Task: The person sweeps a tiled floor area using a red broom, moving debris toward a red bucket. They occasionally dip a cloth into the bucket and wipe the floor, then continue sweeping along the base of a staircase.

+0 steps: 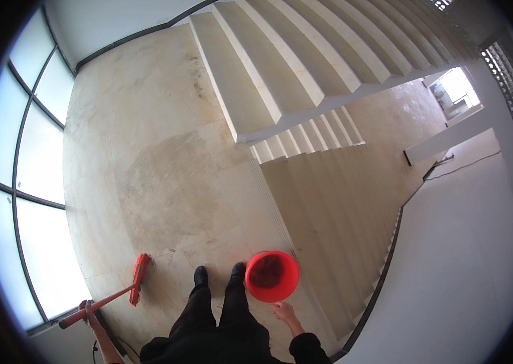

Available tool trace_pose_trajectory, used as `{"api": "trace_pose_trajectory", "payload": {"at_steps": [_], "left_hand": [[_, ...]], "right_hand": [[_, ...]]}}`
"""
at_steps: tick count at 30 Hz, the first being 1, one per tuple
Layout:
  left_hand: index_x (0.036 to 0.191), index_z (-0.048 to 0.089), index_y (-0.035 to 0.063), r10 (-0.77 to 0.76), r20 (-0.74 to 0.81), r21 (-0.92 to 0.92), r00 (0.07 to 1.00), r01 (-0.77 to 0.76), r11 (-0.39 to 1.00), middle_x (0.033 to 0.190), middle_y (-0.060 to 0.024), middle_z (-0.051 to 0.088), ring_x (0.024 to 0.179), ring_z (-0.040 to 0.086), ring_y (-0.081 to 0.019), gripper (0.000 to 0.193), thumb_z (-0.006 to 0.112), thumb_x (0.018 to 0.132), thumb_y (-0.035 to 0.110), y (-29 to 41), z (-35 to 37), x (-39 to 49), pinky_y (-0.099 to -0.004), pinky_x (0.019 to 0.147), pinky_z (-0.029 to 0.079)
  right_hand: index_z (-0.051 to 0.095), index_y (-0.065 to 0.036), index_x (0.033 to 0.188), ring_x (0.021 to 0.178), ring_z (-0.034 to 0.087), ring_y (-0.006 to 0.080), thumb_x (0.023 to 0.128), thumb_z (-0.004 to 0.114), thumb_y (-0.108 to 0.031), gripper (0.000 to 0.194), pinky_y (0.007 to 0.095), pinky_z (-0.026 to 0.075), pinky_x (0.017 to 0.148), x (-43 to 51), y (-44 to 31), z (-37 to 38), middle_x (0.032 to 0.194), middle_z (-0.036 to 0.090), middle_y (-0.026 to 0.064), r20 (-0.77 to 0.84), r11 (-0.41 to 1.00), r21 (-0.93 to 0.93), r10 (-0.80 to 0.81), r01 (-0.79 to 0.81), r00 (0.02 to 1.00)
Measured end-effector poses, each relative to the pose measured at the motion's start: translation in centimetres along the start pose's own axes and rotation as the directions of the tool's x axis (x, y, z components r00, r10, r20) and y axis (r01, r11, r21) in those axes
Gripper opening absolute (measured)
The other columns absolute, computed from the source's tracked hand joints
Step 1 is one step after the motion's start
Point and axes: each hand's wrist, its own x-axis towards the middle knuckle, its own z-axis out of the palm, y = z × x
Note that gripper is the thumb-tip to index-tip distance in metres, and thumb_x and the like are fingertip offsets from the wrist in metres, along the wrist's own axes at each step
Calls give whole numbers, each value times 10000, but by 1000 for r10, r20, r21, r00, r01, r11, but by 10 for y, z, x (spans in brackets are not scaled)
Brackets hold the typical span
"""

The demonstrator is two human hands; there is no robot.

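Note:
My left hand grips the red handle of a broom near its upper end. The broom's red head rests on the stone landing, left of my feet, with a little dark dirt beside it. My right hand is closed at the near rim of a red plastic bucket; it seems to hold the bucket by its handle, though the handle itself does not show clearly. The bucket's inside looks dark, and its contents cannot be made out. It is beside my right shoe, close to the top edge of the descending stairs.
Stairs descend at the right along a white wall with dark skirting. Another flight rises at the top. Frosted windows with dark frames line the left. A cable lies near the lower left wall.

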Motion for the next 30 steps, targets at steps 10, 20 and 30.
{"api": "trace_pose_trajectory", "payload": {"at_steps": [10, 20, 30], "left_hand": [[985, 520, 21, -172, -33, 156, 985, 175, 972, 949, -108, 561, 910, 529, -190, 305, 581, 792, 249, 61, 39, -76, -290, 816, 412], [1107, 467, -10, -314, -67, 269, 947, 320, 908, 1126, -159, 509, 1100, 461, -241, 391, 539, 823, 249, 81, 22, -70, -339, 957, 346], [1197, 411, 12, -362, -47, 303, 931, 358, 883, 1192, -131, 460, 1133, 425, -221, 467, 522, 835, 286, 91, 1, -74, -318, 951, 349]], "right_hand": [[585, -54, 753, 673, 598, 287, 809, 475, -422, 388, 408, 457, 619, 117, 46, -52, 644, 603, 100, -126, 995, -89, -49, 38, 991], [566, -21, 702, 676, 560, 377, 815, 474, -373, 381, 457, 432, 594, 183, 69, -17, 678, 572, 211, -225, 996, 65, -38, 54, 974], [572, -47, 724, 516, 581, 223, 838, 493, -276, 268, 362, 457, 494, 229, 45, 25, 537, 568, 80, -286, 953, -187, -283, 237, 915]]}}
